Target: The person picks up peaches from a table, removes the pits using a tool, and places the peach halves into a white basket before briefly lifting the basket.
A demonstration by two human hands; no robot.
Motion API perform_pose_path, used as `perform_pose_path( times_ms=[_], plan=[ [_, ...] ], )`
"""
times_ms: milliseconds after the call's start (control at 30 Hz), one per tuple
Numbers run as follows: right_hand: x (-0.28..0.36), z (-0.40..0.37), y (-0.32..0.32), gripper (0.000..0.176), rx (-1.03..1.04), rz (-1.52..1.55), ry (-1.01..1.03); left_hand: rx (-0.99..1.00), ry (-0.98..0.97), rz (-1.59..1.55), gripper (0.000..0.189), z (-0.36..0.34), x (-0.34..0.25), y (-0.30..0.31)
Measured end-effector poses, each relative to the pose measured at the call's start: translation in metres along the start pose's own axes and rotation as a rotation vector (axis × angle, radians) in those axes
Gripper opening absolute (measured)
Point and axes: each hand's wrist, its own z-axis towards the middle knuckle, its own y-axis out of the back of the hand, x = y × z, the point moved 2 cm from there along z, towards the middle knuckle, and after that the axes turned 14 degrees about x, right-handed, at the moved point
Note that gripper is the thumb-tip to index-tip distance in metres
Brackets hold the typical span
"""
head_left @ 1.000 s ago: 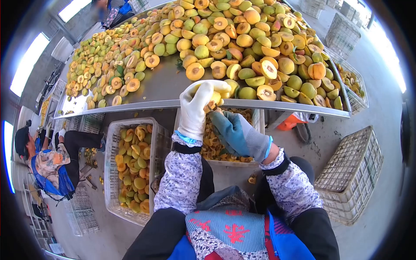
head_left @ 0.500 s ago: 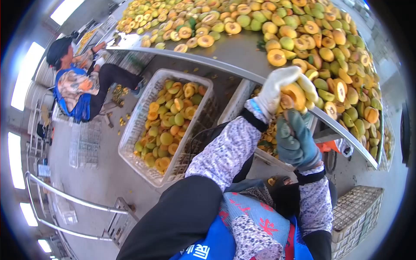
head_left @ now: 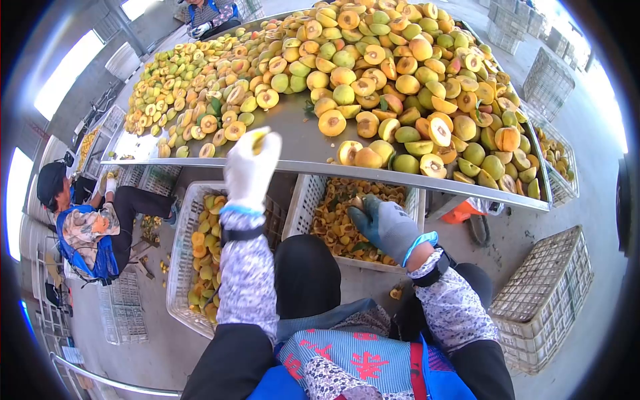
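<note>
My left hand [head_left: 251, 170], in a white glove, is raised at the near edge of the metal table [head_left: 287, 127]. Its fingers are closed on a yellow peach half [head_left: 261, 141], mostly hidden by the glove. My right hand [head_left: 388, 228], in a blue-grey glove, is lower, over a white crate [head_left: 296, 212] of small cut peach scraps [head_left: 331, 220]. Its fingers are curled together; a small brownish bit shows at the fingertips, too small to name. Halved peaches [head_left: 400, 80] with green-yellow skin and orange flesh are heaped on the table.
A crate of peach halves [head_left: 205, 257] stands at my left. Another person [head_left: 93, 227] sits further left, and one more [head_left: 210, 17] is at the table's far side. An upturned-looking crate [head_left: 543, 300] is at my right, near an orange object [head_left: 460, 212].
My hands were together around a cut peach; now they are apart. The left has moved left with a peach half, and the right has dropped over the scrap crate. The view has turned right.
</note>
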Motion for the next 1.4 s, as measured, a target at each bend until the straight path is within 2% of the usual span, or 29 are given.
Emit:
perform_pose_path(
  times_ms=[33, 100, 133, 200, 267, 333, 400, 467, 500, 533, 600, 667, 767, 867, 900, 1000, 1100, 1200, 1300, 1400],
  plan=[
    [0.002, 0.0, -0.002, 0.029, 0.002, 0.013, 0.009, 0.061, -0.01, -0.041, 0.044, 0.021, -0.005, -0.026],
    [0.001, -0.001, -0.001, 0.03, 0.015, 0.022, -0.008, 0.248, 0.1, 0.007, 0.073, 0.055, -0.027, -0.065],
    [-0.001, -0.002, -0.002, 0.03, 0.017, 0.024, -0.014, 0.357, 0.142, 0.09, 0.077, 0.071, -0.031, -0.088],
    [-0.005, -0.002, 0.002, 0.031, -0.002, 0.015, -0.033, 0.412, 0.125, 0.355, 0.077, 0.087, -0.023, -0.127],
    [-0.008, -0.005, 0.003, 0.032, -0.068, 0.038, 0.015, 0.479, 0.051, 0.375, 0.076, 0.1, -0.019, -0.139],
    [-0.004, -0.004, 0.008, 0.03, -0.056, 0.042, 0.007, 0.396, -0.071, 0.286, 0.071, 0.097, -0.013, -0.132],
    [0.006, -0.004, 0.015, 0.03, -0.131, 0.06, 0.015, 0.493, 0.051, -0.003, 0.054, 0.097, -0.004, -0.115],
    [0.014, -0.002, 0.023, 0.029, -0.245, 0.229, 0.088, 0.437, 0.09, -0.682, 0.036, 0.08, -0.014, -0.101],
    [0.02, 0.001, 0.022, 0.029, -0.285, 0.327, 0.129, 0.352, -0.043, -0.804, 0.03, 0.063, -0.024, -0.094],
    [0.02, 0.003, 0.023, 0.027, -0.243, 0.327, 0.086, 0.263, -0.147, -0.784, 0.031, 0.045, -0.04, -0.085],
    [0.032, 0.005, 0.031, 0.029, -0.29, 0.495, 0.213, 0.349, -0.101, -1.108, 0.035, 0.014, -0.055, -0.086],
    [0.029, 0.008, 0.029, 0.03, -0.308, 0.445, 0.209, 0.509, -0.083, -1.335, 0.039, -0.01, -0.073, -0.085],
    [0.028, 0.012, 0.031, 0.031, -0.351, 0.329, 0.195, 0.527, -0.069, -1.349, 0.044, -0.029, -0.088, -0.095],
    [0.021, 0.011, 0.032, 0.032, -0.324, 0.203, 0.106, 0.614, -0.028, -1.681, 0.047, -0.031, -0.081, -0.104],
    [0.017, 0.012, 0.031, 0.032, -0.312, 0.159, 0.058, 0.52, -0.017, -1.638, 0.05, -0.027, -0.075, -0.109],
    [0.015, 0.014, 0.024, 0.034, -0.323, 0.189, 0.116, 0.416, -0.08, -1.509, 0.047, -0.032, -0.074, -0.11],
    [0.017, 0.016, 0.017, 0.035, -0.296, 0.212, 0.125, 0.391, 0.016, -1.628, 0.044, -0.034, -0.072, -0.113],
    [0.019, 0.014, 0.011, 0.034, -0.19, 0.291, 0.044, 0.342, 0.102, -1.636, 0.043, -0.039, -0.077, -0.112],
    [0.013, 0.02, -0.007, 0.031, -0.147, 0.487, 0.161, 0.336, 0.12, -1.584, 0.042, -0.037, -0.073, -0.11],
    [0.011, 0.023, -0.014, 0.035, -0.141, 0.546, 0.204, 0.283, 0.166, -1.485, 0.043, -0.037, -0.074, -0.11]
  ],
)
